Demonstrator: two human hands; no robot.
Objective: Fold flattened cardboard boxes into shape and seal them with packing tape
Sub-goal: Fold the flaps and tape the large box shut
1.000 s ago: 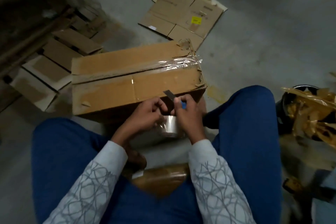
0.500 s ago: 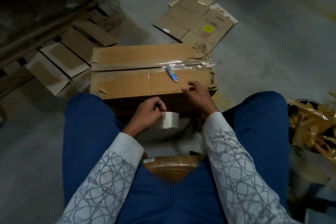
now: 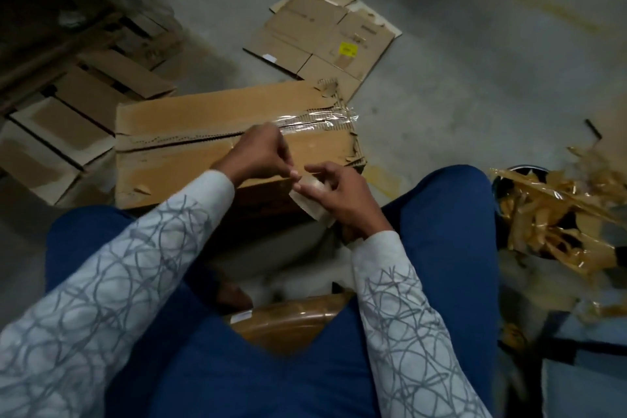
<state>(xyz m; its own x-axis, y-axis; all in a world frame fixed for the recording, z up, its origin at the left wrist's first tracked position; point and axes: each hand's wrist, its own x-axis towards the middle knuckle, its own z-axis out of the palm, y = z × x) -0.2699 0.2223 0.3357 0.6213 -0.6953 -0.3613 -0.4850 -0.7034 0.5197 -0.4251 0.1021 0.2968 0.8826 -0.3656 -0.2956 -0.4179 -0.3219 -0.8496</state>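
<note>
R hand (image 3: pixel 346 200) grips tape roll (image 3: pixel 310 197) — mostly hidden; L hand (image 3: pixel 261 154) pinches, prob. its blurred end, over box (image 3: pixel 190 119).

Cardboard box (image 3: pixel 190 119) on floor (image 3: pixel 458 95) just ahead of the knees, flattened box (image 3: pixel 322 34) behind it to the right, flat cardboard (image 3: pixel 78 105) to its left. Tape roll (image 3: pixel 310 195) in right hand (image 3: pixel 342 193) at the box's near edge, left hand (image 3: pixel 258 153) just left of it. Bin (image 3: pixel 549 214) of tape scraps far right.

I see bare floor (image 3: pixel 475 88) open right of the box (image 3: pixel 190 119). Just beyond it lies flattened cardboard (image 3: pixel 315 30), more flattened boxes (image 3: pixel 78 105) crowd its left, a bin of tape scraps (image 3: pixel 524 168) stands at far right, and the legs (image 3: pixel 451 214) hem its near side.
</note>
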